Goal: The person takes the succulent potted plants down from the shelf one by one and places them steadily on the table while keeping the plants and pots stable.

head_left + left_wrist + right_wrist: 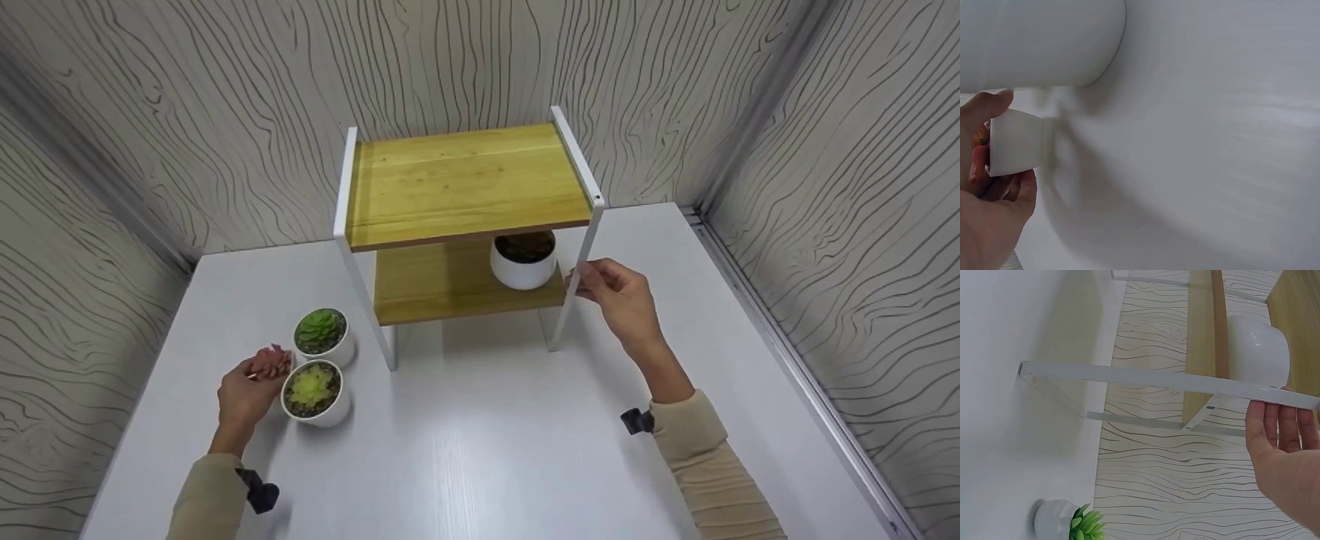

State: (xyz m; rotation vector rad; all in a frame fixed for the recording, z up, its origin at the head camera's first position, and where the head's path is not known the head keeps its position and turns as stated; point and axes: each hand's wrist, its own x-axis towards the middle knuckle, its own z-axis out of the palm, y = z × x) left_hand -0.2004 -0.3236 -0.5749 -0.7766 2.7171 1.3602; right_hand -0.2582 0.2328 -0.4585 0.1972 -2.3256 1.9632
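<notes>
My left hand (244,397) pinches a small white pot (1017,143) holding a reddish succulent (271,363). That pot lies sideways in the left wrist view, close to a larger white pot (1033,42). Just right of this hand stand two white pots, one with a dark green succulent (320,330), one with a yellow-green succulent (309,387). My right hand (616,300) grips the white metal side frame (1129,377) of a two-tier wooden shelf (469,184), beside its lower board. The thumb is hidden in the right wrist view.
A white pot with dark soil (523,262) sits at the right end of the shelf's lower board, its top partly under the upper board. A green plant in a pot (1057,520) shows low in the right wrist view. Wood-grain panels (450,60) enclose the white table (450,450).
</notes>
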